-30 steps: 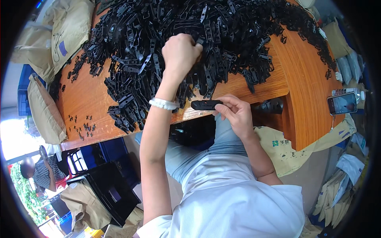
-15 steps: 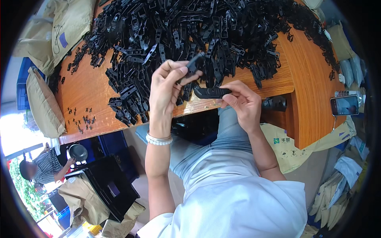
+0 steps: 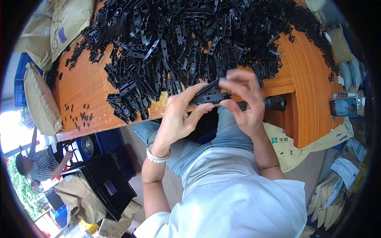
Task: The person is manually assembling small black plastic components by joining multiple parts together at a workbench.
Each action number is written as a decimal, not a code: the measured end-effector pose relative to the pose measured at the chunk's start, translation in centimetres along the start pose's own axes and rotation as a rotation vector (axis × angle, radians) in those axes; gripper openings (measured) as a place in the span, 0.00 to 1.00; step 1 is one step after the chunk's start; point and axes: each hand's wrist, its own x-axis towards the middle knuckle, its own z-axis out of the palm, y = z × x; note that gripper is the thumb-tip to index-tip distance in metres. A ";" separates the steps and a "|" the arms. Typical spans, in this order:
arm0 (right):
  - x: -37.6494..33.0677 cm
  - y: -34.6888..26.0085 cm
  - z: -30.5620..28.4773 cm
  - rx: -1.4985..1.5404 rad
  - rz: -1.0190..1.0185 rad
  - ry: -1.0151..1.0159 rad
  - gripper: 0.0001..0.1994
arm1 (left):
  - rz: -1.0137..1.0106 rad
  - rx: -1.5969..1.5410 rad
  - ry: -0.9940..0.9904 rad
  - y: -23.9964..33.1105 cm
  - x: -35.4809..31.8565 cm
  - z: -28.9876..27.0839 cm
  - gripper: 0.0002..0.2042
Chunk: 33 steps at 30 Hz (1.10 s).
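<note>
My left hand (image 3: 176,118) is closed, thumb and fingers pinching a long, narrow black plastic part (image 3: 212,98) above the table's front edge. A second dark, slim piece (image 3: 209,87) slants over it, and the two meet toward the left. At their right end is my right hand (image 3: 249,104), its thumb apart from the fingers and its fingertips smeared by motion. Whether it touches the parts is hard to make out. Just beyond both hands lies a big heap of similar black plastic parts (image 3: 137,75).
Tiny black pieces (image 3: 83,117) lie scattered on the wooden table (image 3: 79,89) at left. Paper sacks (image 3: 41,101) stand beside it. A phone (image 3: 343,107) is at right. Another person (image 3: 41,164) works at far left by a round pan-like object (image 3: 87,146).
My left hand has come down and right, bringing its piece against the part that my right hand held. My right hand's fingers have spread and lifted. The other person's round object has moved.
</note>
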 end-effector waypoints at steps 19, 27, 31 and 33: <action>-1.5 0.9 -0.9 0.495 0.460 -0.250 0.11 | -0.106 -0.180 -0.140 -1.6 -1.1 -0.2 0.16; -4.2 1.0 0.5 0.274 0.339 -0.460 0.12 | 0.140 0.923 0.306 -2.7 6.0 -2.2 0.05; -4.1 1.1 -1.1 0.206 0.369 -0.324 0.07 | 0.097 1.021 0.236 -3.5 7.4 -2.9 0.05; -4.1 1.5 -2.3 0.169 0.383 -0.259 0.05 | 0.082 0.997 0.267 -3.5 7.3 -3.0 0.05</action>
